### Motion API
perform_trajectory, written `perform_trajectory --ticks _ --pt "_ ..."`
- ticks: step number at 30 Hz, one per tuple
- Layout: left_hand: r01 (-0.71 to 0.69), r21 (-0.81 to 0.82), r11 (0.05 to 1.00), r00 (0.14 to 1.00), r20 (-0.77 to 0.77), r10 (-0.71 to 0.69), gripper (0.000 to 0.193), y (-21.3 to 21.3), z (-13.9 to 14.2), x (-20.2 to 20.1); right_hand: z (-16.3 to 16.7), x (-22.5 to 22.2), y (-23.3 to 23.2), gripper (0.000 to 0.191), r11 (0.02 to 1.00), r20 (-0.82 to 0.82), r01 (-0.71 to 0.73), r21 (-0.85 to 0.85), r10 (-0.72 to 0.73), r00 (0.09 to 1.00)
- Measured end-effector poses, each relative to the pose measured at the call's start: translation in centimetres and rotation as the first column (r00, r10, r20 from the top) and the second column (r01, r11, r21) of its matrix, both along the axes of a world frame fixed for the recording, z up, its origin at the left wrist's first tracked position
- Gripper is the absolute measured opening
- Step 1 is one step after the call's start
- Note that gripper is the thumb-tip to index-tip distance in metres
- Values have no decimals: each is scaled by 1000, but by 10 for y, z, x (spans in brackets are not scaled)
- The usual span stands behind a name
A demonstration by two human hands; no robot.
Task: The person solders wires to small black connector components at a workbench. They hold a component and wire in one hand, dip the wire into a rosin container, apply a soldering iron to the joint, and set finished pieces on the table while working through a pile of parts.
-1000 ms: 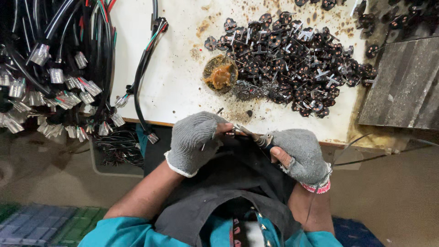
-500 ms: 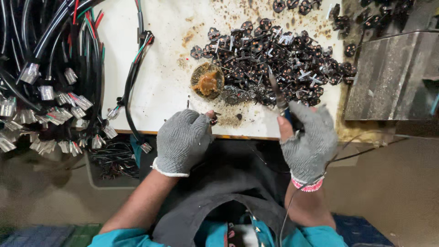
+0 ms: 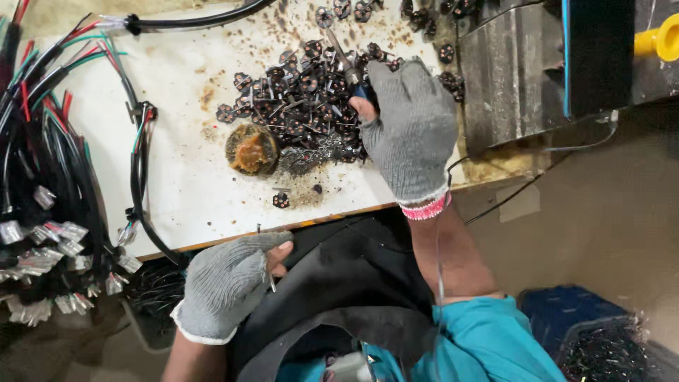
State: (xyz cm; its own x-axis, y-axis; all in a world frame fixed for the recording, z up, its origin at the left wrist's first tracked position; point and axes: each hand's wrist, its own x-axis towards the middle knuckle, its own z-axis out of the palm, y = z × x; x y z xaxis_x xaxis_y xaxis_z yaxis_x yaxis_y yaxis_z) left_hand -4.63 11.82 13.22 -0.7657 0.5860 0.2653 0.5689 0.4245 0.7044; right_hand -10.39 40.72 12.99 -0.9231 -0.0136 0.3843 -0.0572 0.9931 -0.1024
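Right hand (image 3: pixel 410 134) grips a tool, probably tweezers (image 3: pixel 343 64), over the dark connector pile (image 3: pixel 311 106); left hand (image 3: pixel 230 283), below the pile, pinches a thin pin (image 3: pixel 271 281); most pieces remain.

Bare white tabletop (image 3: pixel 177 170) open at centre, wire bundles (image 3: pixel 42 177) crowding left, metal block (image 3: pixel 509 71) blocking right

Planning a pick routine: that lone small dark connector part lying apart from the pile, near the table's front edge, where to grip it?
Pinch the lone connector part across its round outer rim, coming straight down from above: it seems to lie flat on the white tabletop with bare surface all round, clear of the pile.
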Motion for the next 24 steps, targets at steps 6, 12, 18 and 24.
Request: perform_trajectory --ticks 6,12,18,24 --pt "-90 -111 990 996 -17 88 37 12 2 4 18 85 7 23 941 -233 -180 -285 114 966" --pt "111 -108 988 980 -153 -127 47 20 -9 4 -23 150 52 18 964 -132 41 -261 -78 988" --pt "267 -49 962 958 -91 -271 57 52 1 10 -45 182 98 34 857 23 376 -352 -393 919" --pt "350 131 928 934 -125 -334 51 135 27 -2 -37 186 120 25 950 -20 276 -143 -281 959"
